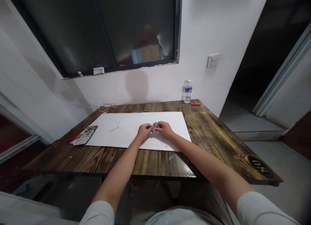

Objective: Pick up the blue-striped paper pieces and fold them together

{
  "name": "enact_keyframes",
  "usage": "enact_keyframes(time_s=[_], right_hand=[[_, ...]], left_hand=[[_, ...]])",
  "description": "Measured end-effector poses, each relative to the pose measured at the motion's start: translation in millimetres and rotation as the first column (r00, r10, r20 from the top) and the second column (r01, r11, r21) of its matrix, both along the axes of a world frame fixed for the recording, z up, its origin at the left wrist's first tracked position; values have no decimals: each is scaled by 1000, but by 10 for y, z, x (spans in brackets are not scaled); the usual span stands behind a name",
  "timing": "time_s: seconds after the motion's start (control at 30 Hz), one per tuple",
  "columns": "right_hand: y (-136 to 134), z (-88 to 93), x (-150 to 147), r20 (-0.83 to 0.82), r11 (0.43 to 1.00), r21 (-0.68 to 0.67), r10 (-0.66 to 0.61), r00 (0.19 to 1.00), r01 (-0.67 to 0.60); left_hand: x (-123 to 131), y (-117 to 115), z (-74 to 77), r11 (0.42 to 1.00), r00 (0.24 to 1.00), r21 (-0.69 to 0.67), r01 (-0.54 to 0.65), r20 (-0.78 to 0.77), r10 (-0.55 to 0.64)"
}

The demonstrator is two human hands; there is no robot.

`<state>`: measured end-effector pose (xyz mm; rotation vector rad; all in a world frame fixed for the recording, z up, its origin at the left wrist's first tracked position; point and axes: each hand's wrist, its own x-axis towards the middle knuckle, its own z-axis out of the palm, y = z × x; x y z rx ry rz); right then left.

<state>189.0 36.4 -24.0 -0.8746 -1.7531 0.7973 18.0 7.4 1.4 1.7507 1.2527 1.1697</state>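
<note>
Both my hands meet over the middle of a large white sheet (126, 129) that lies on a dark wooden table (206, 137). My left hand (144, 131) and my right hand (164, 128) are closed in a pinch, fingertips together, around a small blue object (155, 124) between them. It is too small to tell what it is. A thin bent wire-like piece (116, 127) lies on the sheet to the left of my hands.
A phone in a patterned case (86, 135) and something red (72, 136) lie at the sheet's left end. A water bottle (187, 91) and a red pen (195, 104) stand by the wall at the back right. A white cable (107, 106) is coiled at the back.
</note>
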Motion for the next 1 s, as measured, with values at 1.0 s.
enact_keyframes(time_s=[1.0], right_hand=[[137,-92,19,-93,979,-180,-114,989,96]], left_hand=[[-36,113,-122,982,982,9,-188,-4,188]])
